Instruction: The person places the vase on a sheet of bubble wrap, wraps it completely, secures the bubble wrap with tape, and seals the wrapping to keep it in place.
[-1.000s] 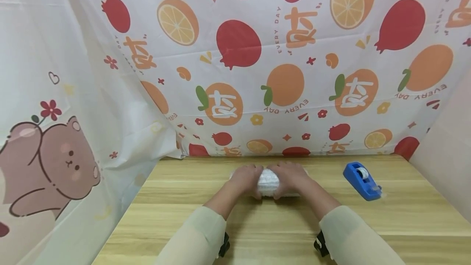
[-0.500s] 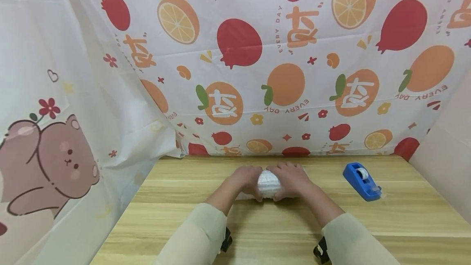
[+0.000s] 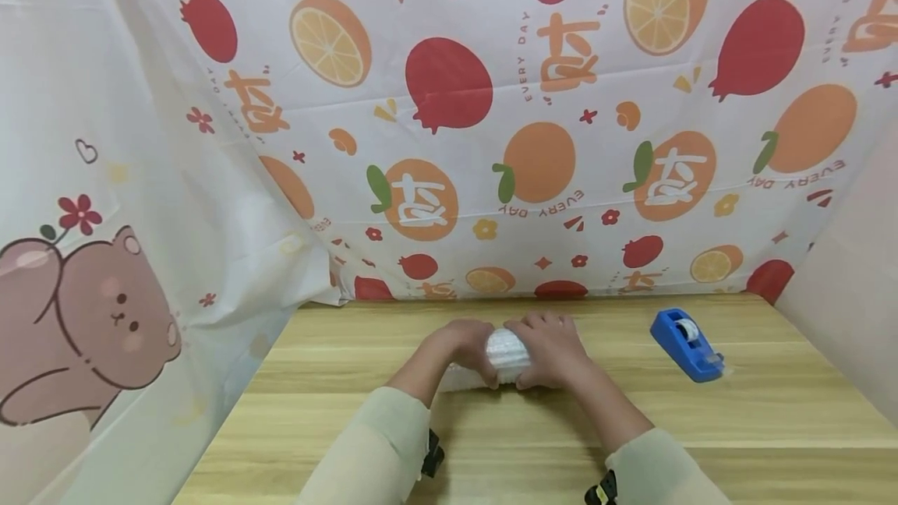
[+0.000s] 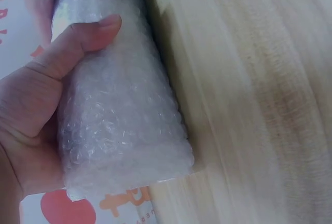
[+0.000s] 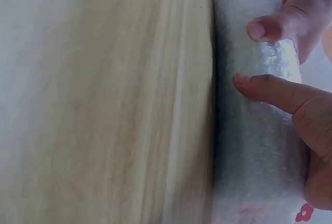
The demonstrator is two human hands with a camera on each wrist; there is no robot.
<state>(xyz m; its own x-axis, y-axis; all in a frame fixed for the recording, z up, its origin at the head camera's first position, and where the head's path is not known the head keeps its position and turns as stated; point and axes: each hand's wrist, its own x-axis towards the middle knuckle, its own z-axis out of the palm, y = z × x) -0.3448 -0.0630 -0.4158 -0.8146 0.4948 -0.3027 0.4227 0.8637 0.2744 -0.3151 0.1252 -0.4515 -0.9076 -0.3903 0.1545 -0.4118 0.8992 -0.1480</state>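
Note:
A roll of clear bubble wrap [image 3: 507, 354] lies across the far part of the wooden table, its left end slightly nearer the person. My left hand [image 3: 468, 343] grips it left of the middle, thumb on the near side. Just to the right, my right hand [image 3: 550, 349] grips the same roll, fingers over the top. In the left wrist view the bubble wrap [image 4: 122, 105] is wound into a thick cylinder. Both thumbs press its side in the right wrist view, where the bubble wrap [image 5: 257, 146] rests along the tabletop. Whatever may be inside cannot be made out.
A blue tape dispenser [image 3: 687, 345] with a roll of tape stands on the table [image 3: 519, 443] to the right of the hands. Behind the table hangs a fruit-print curtain [image 3: 456, 139], and a bear-print sheet [image 3: 231, 256] hangs at the left.
The bubble wrap roll has turned a little, its left end coming nearer the person. Both hands keep their grip on it. The head view has shifted slightly.

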